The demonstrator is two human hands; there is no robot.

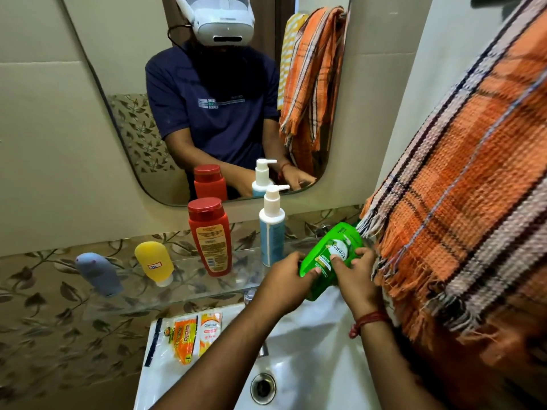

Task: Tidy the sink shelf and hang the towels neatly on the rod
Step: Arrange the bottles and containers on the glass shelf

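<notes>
Both hands — left hand (285,278) and right hand (352,275) — grip a tilted green bottle (331,255) labelled "Vatika" at the glass shelf's (183,279) right end; a sachet (185,338) below reads "Gala".

Five containers are counted at the glass shelf (183,288): one grey-blue tube (99,273), one yellow tube (154,261), one red bottle (209,236), one white-and-blue pump bottle (271,226), and one green bottle (331,258). Two hands are seen, the left hand (285,279) and the right hand (356,279). One orange checked towel (461,208) is counted at the right. One packet of sachets (189,332) is counted on the one white sink (319,344). One mirror (124,84) is counted.
</notes>
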